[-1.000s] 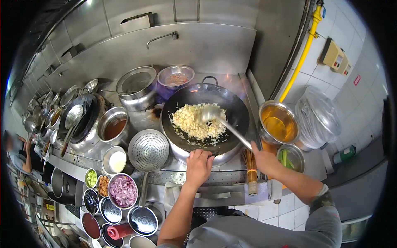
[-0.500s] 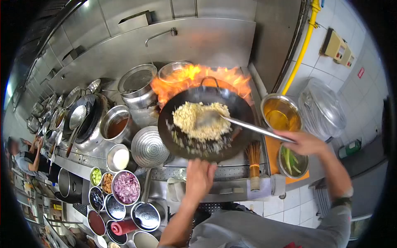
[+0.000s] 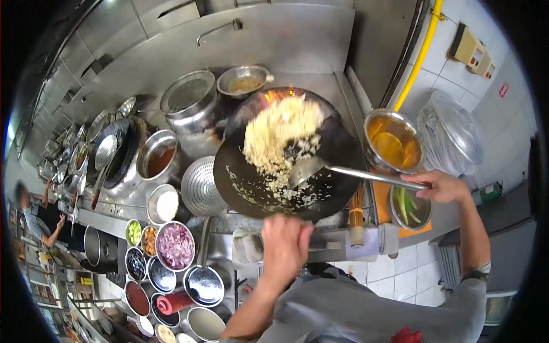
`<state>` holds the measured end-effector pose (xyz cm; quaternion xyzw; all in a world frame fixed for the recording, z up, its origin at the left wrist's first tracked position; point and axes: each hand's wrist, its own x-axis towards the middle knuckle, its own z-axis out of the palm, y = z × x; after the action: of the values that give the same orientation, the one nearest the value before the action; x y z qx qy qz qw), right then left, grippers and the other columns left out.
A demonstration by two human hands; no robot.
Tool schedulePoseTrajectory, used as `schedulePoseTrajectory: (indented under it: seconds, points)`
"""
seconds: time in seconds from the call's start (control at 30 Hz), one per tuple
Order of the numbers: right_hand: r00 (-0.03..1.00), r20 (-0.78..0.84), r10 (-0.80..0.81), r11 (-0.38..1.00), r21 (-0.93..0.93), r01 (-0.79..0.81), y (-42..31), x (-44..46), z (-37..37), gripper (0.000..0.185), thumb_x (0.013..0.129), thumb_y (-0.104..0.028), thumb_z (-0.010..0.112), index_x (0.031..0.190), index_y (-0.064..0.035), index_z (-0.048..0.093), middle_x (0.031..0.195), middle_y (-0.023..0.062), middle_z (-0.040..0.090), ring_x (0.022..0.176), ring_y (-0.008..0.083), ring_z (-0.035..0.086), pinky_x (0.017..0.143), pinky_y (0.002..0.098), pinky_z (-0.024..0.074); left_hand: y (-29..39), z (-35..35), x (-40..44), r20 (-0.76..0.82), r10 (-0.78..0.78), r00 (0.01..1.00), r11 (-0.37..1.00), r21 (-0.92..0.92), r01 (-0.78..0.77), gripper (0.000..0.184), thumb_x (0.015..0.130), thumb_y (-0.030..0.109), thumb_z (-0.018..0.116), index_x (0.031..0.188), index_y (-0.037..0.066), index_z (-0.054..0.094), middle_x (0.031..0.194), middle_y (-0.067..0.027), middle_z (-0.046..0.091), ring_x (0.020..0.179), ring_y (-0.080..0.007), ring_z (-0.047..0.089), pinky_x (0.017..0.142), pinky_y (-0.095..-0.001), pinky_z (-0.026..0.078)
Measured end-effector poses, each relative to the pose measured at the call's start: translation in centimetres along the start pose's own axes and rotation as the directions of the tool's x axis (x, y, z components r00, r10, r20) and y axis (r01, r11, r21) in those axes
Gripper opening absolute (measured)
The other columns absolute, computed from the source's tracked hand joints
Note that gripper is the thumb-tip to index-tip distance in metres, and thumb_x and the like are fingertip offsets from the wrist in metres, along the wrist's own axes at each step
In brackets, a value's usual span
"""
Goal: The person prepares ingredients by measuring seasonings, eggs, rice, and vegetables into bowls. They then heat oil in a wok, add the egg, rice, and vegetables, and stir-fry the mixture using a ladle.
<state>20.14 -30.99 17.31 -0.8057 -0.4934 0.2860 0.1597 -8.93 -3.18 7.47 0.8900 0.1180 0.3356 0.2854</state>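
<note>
My left hand is closed at the near rim of a black wok; the handle inside the grip is hidden. The wok is tilted over the burner. A blurred mass of rice rises toward its far side, with loose grains and small chopped bits scattered near me. My right hand grips the long metal handle of a ladle. The ladle's bowl rests low in the wok, at the near edge of the rice. A small flame shows at the wok's far rim.
A perforated strainer and a pot of brown sauce lie left. Sliced onions and several ingredient bowls stand lower left. An oil bowl, a bowl of green stalks and a bamboo brush are right. Another person stands far left.
The wok has tilted and the rice has been thrown up toward the far side. The ladle has moved nearer me and right. The large flames behind the wok have shrunk.
</note>
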Motion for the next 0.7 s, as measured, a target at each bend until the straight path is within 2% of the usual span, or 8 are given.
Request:
schedulePoseTrajectory:
  seconds: [0.13, 0.2, 0.3, 0.37, 0.47, 0.6, 0.63, 0.7]
  points:
    - [0.993, -0.097, -0.065, 0.973, -0.226, 0.042, -0.9, 4.6, 1.2, 0.061, 0.087, -0.008, 0.062, 0.145, -0.0218, 0.049, 0.12, 0.0174, 0.066, 0.1, 0.0295, 0.067, 0.089, 0.038, 0.0518, -4.0, 4.3, 3.3, 0.015, -0.033, 0.999, 0.998, 0.053, 0.033, 0.013, 0.087, 0.017, 0.068, 0.089, 0.005, 0.062, 0.09, -0.0142, 0.054, 0.088, -0.0356, 0.051, 0.075, -0.0458, 0.041]
    - [0.956, -0.142, 0.257, 0.919, -0.27, -0.287, -4.2, 7.6, 3.8, 0.062, 0.088, -0.01, 0.061, 0.147, -0.0214, 0.045, 0.112, 0.0182, 0.067, 0.083, 0.0325, 0.068, 0.079, 0.0412, 0.0544, -7.5, 7.5, 0.3, 0.017, -0.013, 1.0, 0.995, 0.096, 0.012, 0.013, 0.086, 0.017, 0.068, 0.089, 0.006, 0.061, 0.09, -0.0144, 0.054, 0.088, -0.0357, 0.051, 0.075, -0.046, 0.041]
    - [0.938, -0.344, 0.034, 0.92, -0.356, -0.164, -0.6, 6.3, 7.5, 0.062, 0.092, -0.012, 0.059, 0.15, -0.0224, 0.039, 0.1, 0.0162, 0.069, 0.074, 0.0303, 0.067, 0.071, 0.0421, 0.0539, -6.4, 6.5, -5.2, 0.065, -0.013, 0.998, 0.998, 0.058, 0.009, 0.013, 0.086, 0.016, 0.068, 0.088, 0.006, 0.061, 0.091, -0.0144, 0.054, 0.088, -0.0358, 0.051, 0.075, -0.046, 0.041]
    - [0.944, -0.189, 0.269, 0.953, 0.193, -0.233, -3.2, 3.4, 7.5, 0.06, 0.095, -0.013, 0.058, 0.151, -0.0221, 0.038, 0.096, 0.014, 0.07, 0.068, 0.0235, 0.065, 0.064, 0.0365, 0.0531, -4.9, 4.1, -5.0, 0.086, -0.016, 0.996, 0.999, 0.049, 0.012, 0.013, 0.086, 0.016, 0.068, 0.087, 0.006, 0.06, 0.091, -0.0144, 0.054, 0.089, -0.036, 0.051, 0.075, -0.046, 0.041]
    - [0.921, 0.056, 0.384, 0.63, 0.714, -0.306, -5.1, 1.8, 8.8, 0.058, 0.098, -0.014, 0.056, 0.152, -0.0185, 0.036, 0.092, 0.0107, 0.069, 0.062, 0.0149, 0.061, 0.056, 0.0289, 0.0513, -3.5, 2.7, 0.5, 0.027, -0.049, 0.998, 0.999, 0.011, 0.048, 0.013, 0.085, 0.016, 0.069, 0.087, 0.005, 0.062, 0.09, -0.0146, 0.055, 0.09, -0.0365, 0.052, 0.076, -0.046, 0.042]
    - [0.967, 0.067, 0.246, 0.204, 0.972, -0.119, -7.1, 5.0, 9.3, 0.058, 0.098, -0.015, 0.058, 0.151, -0.0112, 0.036, 0.094, 0.01, 0.068, 0.06, 0.0138, 0.06, 0.054, 0.0272, 0.0524, -7.3, 6.0, 3.4, -0.004, -0.026, 1.0, 1.0, 0.003, 0.026, 0.014, 0.085, 0.016, 0.07, 0.089, 0.004, 0.064, 0.09, -0.0147, 0.057, 0.088, -0.0367, 0.053, 0.076, -0.0465, 0.043]
    - [0.992, 0.065, 0.109, 0.081, 0.994, -0.074, -5.7, 6.1, 9.8, 0.06, 0.096, -0.017, 0.061, 0.15, -0.0066, 0.036, 0.104, 0.0107, 0.066, 0.074, 0.0141, 0.063, 0.065, 0.0287, 0.0542, -7.8, 6.5, 3.5, 0.003, -0.016, 1.0, 1.0, 0.0, 0.016, 0.014, 0.085, 0.016, 0.07, 0.089, 0.004, 0.064, 0.09, -0.0147, 0.057, 0.088, -0.0367, 0.053, 0.076, -0.0466, 0.043]
    - [0.979, -0.205, -0.007, 0.08, 0.976, 0.205, -5.0, 8.9, 10.7, 0.059, 0.095, -0.018, 0.063, 0.148, -0.0081, 0.039, 0.109, 0.0114, 0.064, 0.085, 0.0152, 0.063, 0.073, 0.0288, 0.053, -8.1, 7.2, 3.4, 0.0, -0.024, 1.0, 1.0, 0.015, 0.024, 0.014, 0.085, 0.015, 0.07, 0.089, 0.003, 0.064, 0.09, -0.0151, 0.058, 0.087, -0.0368, 0.053, 0.076, -0.0466, 0.043]
